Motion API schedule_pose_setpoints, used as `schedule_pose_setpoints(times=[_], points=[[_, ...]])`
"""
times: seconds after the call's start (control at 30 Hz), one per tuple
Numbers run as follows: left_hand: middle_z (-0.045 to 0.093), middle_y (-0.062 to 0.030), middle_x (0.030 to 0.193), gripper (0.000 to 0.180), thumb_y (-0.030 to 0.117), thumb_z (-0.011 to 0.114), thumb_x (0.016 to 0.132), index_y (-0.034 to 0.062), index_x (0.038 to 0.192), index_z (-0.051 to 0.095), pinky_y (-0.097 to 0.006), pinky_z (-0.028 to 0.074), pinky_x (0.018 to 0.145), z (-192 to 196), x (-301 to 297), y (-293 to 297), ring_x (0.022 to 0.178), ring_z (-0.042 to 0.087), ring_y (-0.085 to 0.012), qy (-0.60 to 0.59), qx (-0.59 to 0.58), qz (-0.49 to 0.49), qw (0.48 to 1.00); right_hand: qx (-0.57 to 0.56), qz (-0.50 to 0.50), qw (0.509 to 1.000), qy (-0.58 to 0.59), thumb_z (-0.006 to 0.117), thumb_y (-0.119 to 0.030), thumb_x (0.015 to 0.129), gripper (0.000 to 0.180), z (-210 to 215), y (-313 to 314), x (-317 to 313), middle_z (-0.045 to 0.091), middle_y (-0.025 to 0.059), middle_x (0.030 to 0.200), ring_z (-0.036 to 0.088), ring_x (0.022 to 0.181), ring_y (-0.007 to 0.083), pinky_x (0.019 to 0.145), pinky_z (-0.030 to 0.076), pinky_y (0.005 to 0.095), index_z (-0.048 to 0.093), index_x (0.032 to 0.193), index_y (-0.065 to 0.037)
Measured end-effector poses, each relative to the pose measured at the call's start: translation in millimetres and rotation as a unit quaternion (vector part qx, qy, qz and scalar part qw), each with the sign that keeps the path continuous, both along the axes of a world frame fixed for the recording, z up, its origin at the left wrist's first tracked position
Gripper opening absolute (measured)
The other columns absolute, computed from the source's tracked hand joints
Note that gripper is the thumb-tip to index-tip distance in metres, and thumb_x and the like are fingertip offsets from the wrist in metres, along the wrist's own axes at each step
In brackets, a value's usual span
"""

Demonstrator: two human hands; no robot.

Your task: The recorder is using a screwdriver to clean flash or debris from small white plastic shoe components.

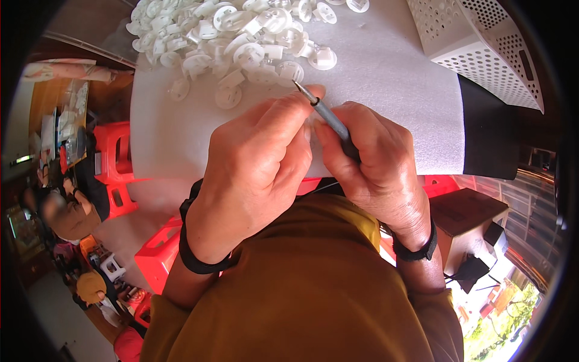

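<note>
Small workshop or home piecework setting. Evidence: white foam-covered work table (386,78) heaped with identical white plastic parts (235,36); perforated white basket (482,42) alongside; red plastic stools (120,163) around; another person (72,211) seated among clutter at left; daylight and greenery at lower right.

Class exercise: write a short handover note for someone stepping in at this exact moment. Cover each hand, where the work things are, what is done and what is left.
Left hand: closed over something small, which is hidden by the fingers; thumb tip near the tool's tip.
Right hand: grip shut on a thin grey hand tool, metal tip pointing up and left.
Both hands are held together above the near edge of the white foam sheet.
Pile of white plastic parts: at the far side of the sheet.
White perforated basket: far right.
Done or left: finished and unfinished parts cannot be told apart.
</note>
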State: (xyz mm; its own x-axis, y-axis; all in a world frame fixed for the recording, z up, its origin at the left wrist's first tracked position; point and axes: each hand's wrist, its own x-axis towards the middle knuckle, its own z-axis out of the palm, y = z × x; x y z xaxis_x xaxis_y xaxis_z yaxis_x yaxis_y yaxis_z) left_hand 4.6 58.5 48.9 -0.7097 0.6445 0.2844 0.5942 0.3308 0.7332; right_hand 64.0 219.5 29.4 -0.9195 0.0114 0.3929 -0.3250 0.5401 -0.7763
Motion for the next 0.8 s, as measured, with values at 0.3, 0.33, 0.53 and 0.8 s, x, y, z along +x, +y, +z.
schedule_pose_setpoints(times=[0.3, 0.33, 0.53, 0.8], points=[[0.062, -0.0070, 0.077, 0.032, -0.006, 0.052, 0.088, -0.0055, 0.119, 0.057, -0.024, 0.048, 0.056, -5.2, -3.3, 2.4, 0.060, 0.057, -0.0091, 0.035, 0.007, -0.025, 0.999, -0.004, 0.000, 1.000, -0.007, 0.063, 0.000, 0.079, 0.014, -0.6, 4.9, 2.7, 0.054, 0.0160, 0.075, 0.056, 0.067, 0.0379, 0.057, 0.046, 0.0430, 0.050, 0.085, -0.001], [0.062, -0.0070, 0.077, 0.032, -0.006, 0.052, 0.088, -0.0055, 0.119, 0.057, -0.024, 0.048, 0.056, -5.2, -3.5, 2.4, 0.060, 0.057, -0.0091, 0.035, 0.007, -0.025, 0.999, -0.004, 0.001, 1.000, -0.010, 0.063, 0.000, 0.079, 0.014, -0.9, 5.3, 2.9, 0.054, 0.0158, 0.074, 0.056, 0.067, 0.0378, 0.058, 0.046, 0.0431, 0.050, 0.085, -0.001], [0.060, -0.0052, 0.069, 0.029, -0.002, 0.051, 0.091, -0.0059, 0.118, 0.057, -0.023, 0.047, 0.050, -4.5, -5.4, 2.2, 0.054, 0.056, -0.0079, -0.005, -0.003, -0.034, 0.999, 0.018, 0.006, 1.000, -0.005, 0.063, -0.001, 0.080, 0.015, -1.8, 7.4, 2.0, 0.053, 0.0154, 0.071, 0.056, 0.066, 0.0375, 0.057, 0.045, 0.0431, 0.049, 0.084, -0.001], [0.061, -0.0037, 0.073, 0.027, 0.001, 0.048, 0.094, -0.0049, 0.118, 0.057, -0.021, 0.047, 0.051, -2.8, -5.7, -2.2, 0.056, 0.056, -0.0062, -0.183, -0.001, -0.020, 0.983, 0.016, 0.001, 1.000, -0.026, 0.063, -0.002, 0.081, 0.015, -3.1, 5.2, 1.6, 0.053, 0.0151, 0.072, 0.056, 0.064, 0.0364, 0.055, 0.046, 0.0425, 0.049, 0.083, -0.001]])
